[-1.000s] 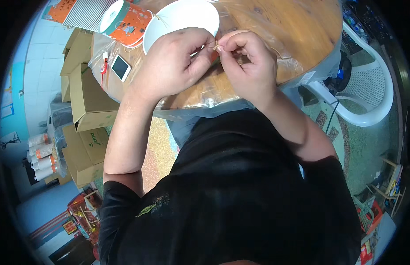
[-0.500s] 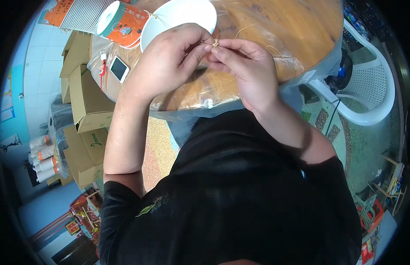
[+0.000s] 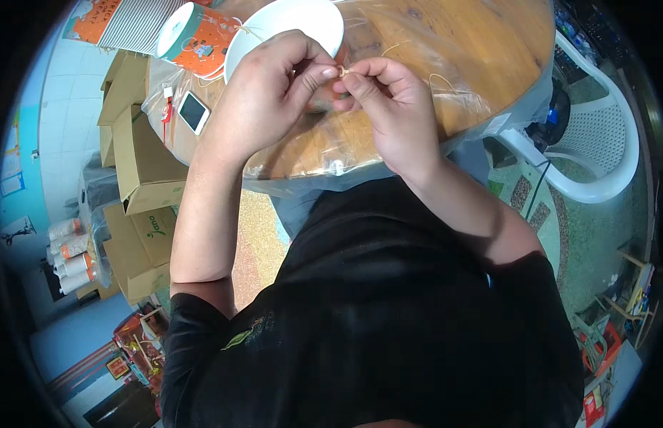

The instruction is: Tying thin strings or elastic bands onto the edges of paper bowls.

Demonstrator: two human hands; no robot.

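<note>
My left hand and my right hand meet over the near part of the round wooden table. Between their fingertips they pinch a small looped piece of tan cord, which looks knotted. Thumb and forefinger of each hand are closed on it; its ends are hidden by my fingers. Just behind my left hand is a white round tub or paper bucket, its pale inside showing. Left of it lies an orange and teal printed paper bucket with thin cord at its end.
A stack of nested orange and white buckets lies at the far left. A white phone and a red cable rest on the plastic-covered table. Open cardboard boxes stand left; a white plastic chair stands right.
Both hands have shifted slightly left, keeping their pinch on the cord. The cord loop shows smaller between the fingertips, and the white tub has moved a little left.
</note>
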